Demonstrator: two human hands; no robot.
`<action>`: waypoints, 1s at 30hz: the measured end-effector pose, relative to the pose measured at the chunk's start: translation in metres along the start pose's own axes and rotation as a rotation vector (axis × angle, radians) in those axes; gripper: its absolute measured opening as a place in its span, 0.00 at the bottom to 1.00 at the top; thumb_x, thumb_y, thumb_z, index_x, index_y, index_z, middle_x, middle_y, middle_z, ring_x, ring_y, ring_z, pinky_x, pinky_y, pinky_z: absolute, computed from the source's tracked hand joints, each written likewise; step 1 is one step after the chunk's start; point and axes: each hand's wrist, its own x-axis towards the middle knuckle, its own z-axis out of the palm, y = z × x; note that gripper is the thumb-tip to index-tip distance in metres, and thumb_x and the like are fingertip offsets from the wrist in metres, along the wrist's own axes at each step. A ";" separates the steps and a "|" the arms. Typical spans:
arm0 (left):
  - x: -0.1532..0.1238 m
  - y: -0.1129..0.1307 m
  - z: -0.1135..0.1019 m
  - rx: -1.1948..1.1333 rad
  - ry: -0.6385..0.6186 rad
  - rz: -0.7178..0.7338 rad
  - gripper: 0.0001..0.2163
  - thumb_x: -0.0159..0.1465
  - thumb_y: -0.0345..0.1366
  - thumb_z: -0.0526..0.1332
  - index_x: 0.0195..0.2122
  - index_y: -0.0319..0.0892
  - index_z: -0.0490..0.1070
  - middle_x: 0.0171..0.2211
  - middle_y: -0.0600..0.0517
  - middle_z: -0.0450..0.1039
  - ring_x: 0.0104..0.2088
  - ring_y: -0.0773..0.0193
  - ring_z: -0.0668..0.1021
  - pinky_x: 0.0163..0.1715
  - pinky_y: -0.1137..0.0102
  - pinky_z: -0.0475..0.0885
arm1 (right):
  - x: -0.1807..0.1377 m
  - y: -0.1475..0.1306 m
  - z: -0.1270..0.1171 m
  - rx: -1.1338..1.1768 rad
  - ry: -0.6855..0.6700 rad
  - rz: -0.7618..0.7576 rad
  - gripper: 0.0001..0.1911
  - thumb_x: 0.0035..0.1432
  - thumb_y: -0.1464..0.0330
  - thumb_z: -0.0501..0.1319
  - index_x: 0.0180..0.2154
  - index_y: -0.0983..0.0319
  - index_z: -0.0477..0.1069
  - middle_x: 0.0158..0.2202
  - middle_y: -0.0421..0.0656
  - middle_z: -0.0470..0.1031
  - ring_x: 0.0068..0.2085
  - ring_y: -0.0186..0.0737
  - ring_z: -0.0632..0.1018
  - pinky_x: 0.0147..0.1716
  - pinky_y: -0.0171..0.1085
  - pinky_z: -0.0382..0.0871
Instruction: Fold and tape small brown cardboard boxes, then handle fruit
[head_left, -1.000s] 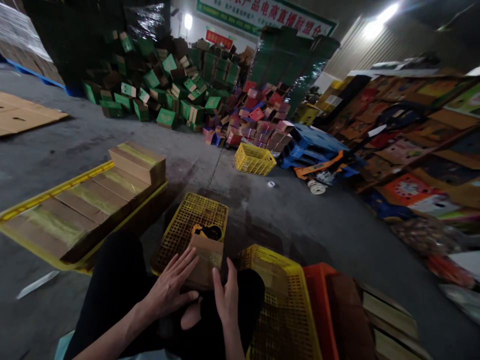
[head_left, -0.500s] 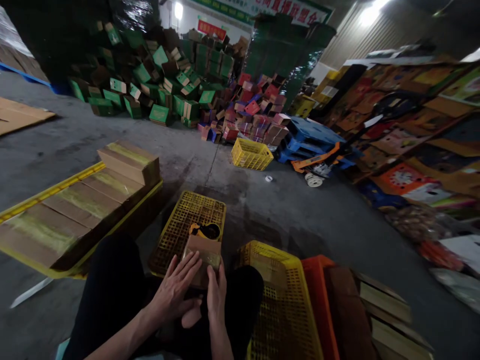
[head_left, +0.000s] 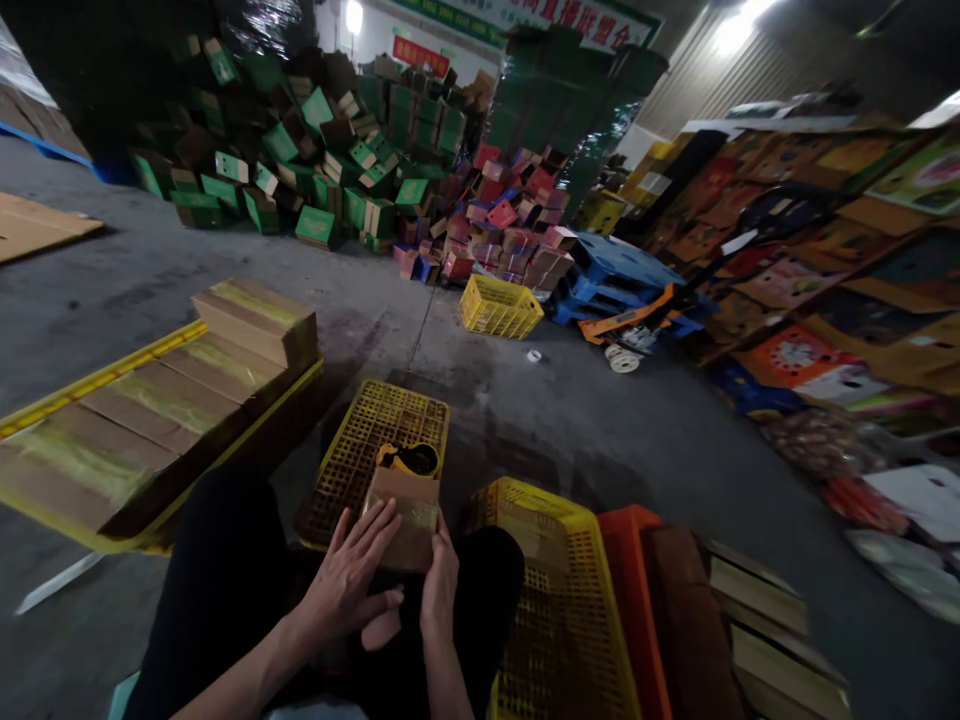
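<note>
Since the frame one second back, the right hand (head_left: 440, 580) has come in from the air beside the small cardboard box (head_left: 412, 520) and now lies along that box's right side, while the left hand (head_left: 352, 565) has stayed on its upper face. The left grip is spread flat, fingers extended and not wrapped around anything. As for the right grip, the palm side meets the box, but the fingertips are partly hidden, so one cannot tell whether it clasps or merely steadies it.

The box appears over the near right part of a yellow mesh crate (head_left: 367, 425), its near end reaching past the crate's near edge (whether crate or lap bears its weight cannot be told). Clear tape shows across its top. Just beyond its far edge, toward the crate's right edge, sits a yellow-and-black tape dispenser (head_left: 405, 457).

To the left, a long yellow crate (head_left: 112, 372) holds a row of taped boxes (head_left: 169, 405), with one more box (head_left: 259, 325) raised at its far right corner. To the right, a deep yellow crate (head_left: 604, 570) has a box (head_left: 532, 538) inside by its far edge; an orange crate (head_left: 628, 565) stands against its right side. Farther off, a white roll (head_left: 533, 356) lies on the floor.
</note>
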 end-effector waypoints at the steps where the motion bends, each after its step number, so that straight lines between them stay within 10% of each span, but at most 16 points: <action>1: 0.001 -0.001 0.000 -0.005 0.004 -0.002 0.40 0.67 0.55 0.58 0.73 0.45 0.42 0.73 0.42 0.47 0.71 0.48 0.55 0.68 0.43 0.40 | 0.000 -0.003 -0.001 0.081 -0.025 0.040 0.30 0.57 0.50 0.58 0.54 0.61 0.76 0.57 0.47 0.76 0.61 0.53 0.73 0.59 0.48 0.67; 30: 0.004 -0.003 0.001 -0.034 0.030 0.004 0.40 0.66 0.57 0.58 0.73 0.46 0.43 0.72 0.41 0.50 0.70 0.45 0.57 0.68 0.42 0.42 | -0.002 -0.013 -0.011 0.038 -0.069 0.091 0.29 0.52 0.50 0.66 0.52 0.58 0.78 0.59 0.44 0.75 0.63 0.52 0.71 0.61 0.49 0.66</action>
